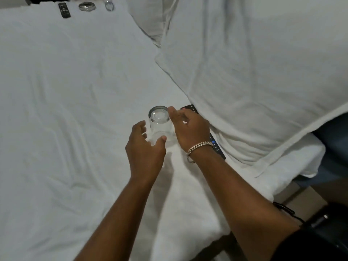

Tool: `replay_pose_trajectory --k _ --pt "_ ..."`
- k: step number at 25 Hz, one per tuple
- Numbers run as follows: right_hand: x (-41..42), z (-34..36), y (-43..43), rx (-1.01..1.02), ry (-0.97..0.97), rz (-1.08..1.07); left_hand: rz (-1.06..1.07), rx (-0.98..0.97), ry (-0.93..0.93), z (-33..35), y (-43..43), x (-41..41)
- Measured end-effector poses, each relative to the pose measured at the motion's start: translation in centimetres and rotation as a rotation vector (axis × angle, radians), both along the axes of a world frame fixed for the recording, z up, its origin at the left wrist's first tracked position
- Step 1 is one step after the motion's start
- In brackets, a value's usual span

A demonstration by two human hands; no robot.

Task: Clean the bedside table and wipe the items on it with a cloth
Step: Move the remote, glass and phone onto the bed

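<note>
A clear drinking glass (pixel 159 122) stands upside down on the white bed sheet (pixel 75 110), its thick base on top. My left hand (pixel 145 149) is spread around its near left side, with the thumb close to the wall of the glass and the fingers apart. My right hand (pixel 189 129), with a chain bracelet on the wrist, reaches in from the right, and one fingertip touches the rim of the base. Neither hand is closed around the glass. A black remote control (pixel 216 146) lies partly hidden under my right hand and the pillow's edge.
A large white pillow (pixel 254 72) fills the right side, with a second pillow (pixel 148 16) behind it. At the far top of the bed lie another black remote (pixel 64 10), a silvery round dish (pixel 87 6) and a second glass (pixel 109 5). Dark furniture (pixel 320 219) stands at the lower right.
</note>
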State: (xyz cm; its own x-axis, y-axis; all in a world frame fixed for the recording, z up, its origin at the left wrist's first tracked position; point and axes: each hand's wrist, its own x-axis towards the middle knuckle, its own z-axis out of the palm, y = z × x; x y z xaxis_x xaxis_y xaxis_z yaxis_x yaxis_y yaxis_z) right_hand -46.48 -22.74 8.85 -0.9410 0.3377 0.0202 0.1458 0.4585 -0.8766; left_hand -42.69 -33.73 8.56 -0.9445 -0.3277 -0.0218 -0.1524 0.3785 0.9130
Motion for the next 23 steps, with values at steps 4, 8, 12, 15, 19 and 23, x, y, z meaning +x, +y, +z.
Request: replay_pose_trajectory --k 4,8,12,15,19,23 --pt "5.8 -1.4 5.8 0.000 0.024 -0.117 0.126 0.092 0.138 -0.2 4.6 5.9" --pt "15.9 -4.8 15.7 -0.017 0.035 -0.292 -0.040 0.105 0.200 -2.1 13.8 13.0" --pt "25.4 -9.5 26.2 0.036 -0.035 -0.465 -0.327 0.094 0.179 -5.4 23.6 18.1" --pt "30.9 -12.6 33.1 0.099 -0.122 -0.553 -0.596 0.011 0.061 -9.8 30.2 20.9" --pt "35.6 -16.1 40.8 0.097 -0.208 -0.632 -0.918 -0.174 -0.119 -14.8 38.0 21.9" --pt "36.6 -18.5 44.1 -0.146 -0.393 -0.709 -1.100 -0.342 -0.300 -17.2 41.7 20.4"
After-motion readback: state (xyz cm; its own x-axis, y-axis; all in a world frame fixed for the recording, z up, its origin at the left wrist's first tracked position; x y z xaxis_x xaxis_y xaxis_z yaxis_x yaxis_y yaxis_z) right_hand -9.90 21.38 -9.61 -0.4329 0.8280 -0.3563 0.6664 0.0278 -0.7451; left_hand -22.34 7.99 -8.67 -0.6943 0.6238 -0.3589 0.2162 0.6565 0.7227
